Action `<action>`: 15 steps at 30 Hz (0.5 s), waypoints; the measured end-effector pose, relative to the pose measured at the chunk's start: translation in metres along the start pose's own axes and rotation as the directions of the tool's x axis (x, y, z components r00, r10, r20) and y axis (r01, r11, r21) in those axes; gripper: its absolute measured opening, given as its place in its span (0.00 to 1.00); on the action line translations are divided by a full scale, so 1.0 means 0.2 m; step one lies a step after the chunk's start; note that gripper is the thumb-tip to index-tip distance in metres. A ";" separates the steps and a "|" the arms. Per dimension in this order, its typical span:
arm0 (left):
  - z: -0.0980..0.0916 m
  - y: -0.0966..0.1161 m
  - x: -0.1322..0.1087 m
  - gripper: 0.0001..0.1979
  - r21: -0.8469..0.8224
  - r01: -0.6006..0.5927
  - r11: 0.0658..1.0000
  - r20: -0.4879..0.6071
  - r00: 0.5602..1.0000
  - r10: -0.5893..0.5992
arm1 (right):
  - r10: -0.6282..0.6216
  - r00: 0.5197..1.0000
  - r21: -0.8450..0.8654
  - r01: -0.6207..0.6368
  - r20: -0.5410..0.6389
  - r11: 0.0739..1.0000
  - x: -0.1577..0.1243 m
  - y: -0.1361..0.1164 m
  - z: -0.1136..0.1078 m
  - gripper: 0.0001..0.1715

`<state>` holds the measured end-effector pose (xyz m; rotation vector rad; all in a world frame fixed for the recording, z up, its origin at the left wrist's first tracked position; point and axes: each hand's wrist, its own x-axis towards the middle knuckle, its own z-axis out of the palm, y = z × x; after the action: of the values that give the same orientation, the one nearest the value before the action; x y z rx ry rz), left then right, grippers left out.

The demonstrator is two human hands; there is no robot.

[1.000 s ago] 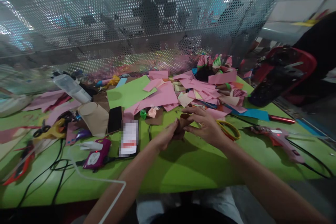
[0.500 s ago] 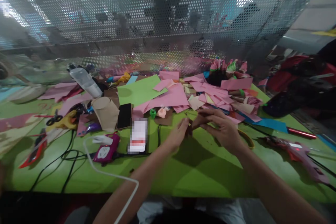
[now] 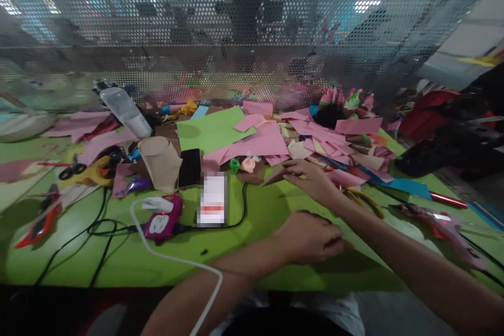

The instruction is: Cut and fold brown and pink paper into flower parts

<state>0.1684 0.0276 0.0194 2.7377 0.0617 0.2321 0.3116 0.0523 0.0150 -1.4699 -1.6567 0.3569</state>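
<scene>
My right hand (image 3: pixel 311 181) is reaching over the middle of the table, its fingers closed on a piece of brown paper (image 3: pixel 275 174). Nearer to me and below it, my left hand (image 3: pixel 309 237) hangs low over the green tabletop, fingers curled inward; whatever they hold, if anything, is hidden. Just left of the brown paper lie a small pink folded paper piece (image 3: pixel 249 164) and a green one (image 3: pixel 234 165). A heap of pink paper pieces (image 3: pixel 323 134) spreads behind my right hand.
A pink glue gun (image 3: pixel 452 239) lies at the right, beside yellow-handled scissors (image 3: pixel 366 202). Left of my hands are a lit phone (image 3: pixel 212 199), a dark phone (image 3: pixel 190 168), a magenta power socket (image 3: pixel 163 220) with cables, and a bottle (image 3: pixel 126 113). A perforated metal screen (image 3: pixel 220 58) stands behind.
My hands have come apart. The left moved right and toward me, its fingers now curled; the right moved slightly left and away, with brown paper in its fingers.
</scene>
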 end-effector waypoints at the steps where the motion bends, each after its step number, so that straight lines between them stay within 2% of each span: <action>1: 0.00 0.00 0.00 0.20 0.024 -0.011 1.000 0.010 1.000 0.011 | -0.005 0.999 -0.014 0.005 0.035 1.000 0.03 -0.02 0.04 0.09; 6: -0.01 -0.02 0.00 0.19 0.054 0.006 0.999 -0.025 1.000 -0.005 | -0.005 0.991 -0.104 0.019 0.130 0.994 0.17 -0.08 0.19 0.08; 9: -0.01 -0.03 -0.01 0.18 0.050 0.025 0.998 -0.040 0.999 -0.023 | -0.010 0.986 -0.118 0.029 0.165 0.993 0.20 -0.09 0.24 0.06; 11: -0.01 -0.03 -0.01 0.19 0.057 0.028 0.998 -0.035 0.999 -0.026 | -0.011 0.979 -0.159 0.044 0.205 0.986 0.20 -0.10 0.23 0.05; 15: -0.01 -0.02 -0.01 0.20 0.065 0.018 0.998 -0.038 0.999 -0.016 | 0.015 0.977 -0.420 0.078 0.213 0.904 0.23 -0.07 0.13 0.08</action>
<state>0.1663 0.0328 0.0192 2.7963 0.1045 0.2816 0.2859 0.0987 0.0274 -1.7700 -2.0211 0.1364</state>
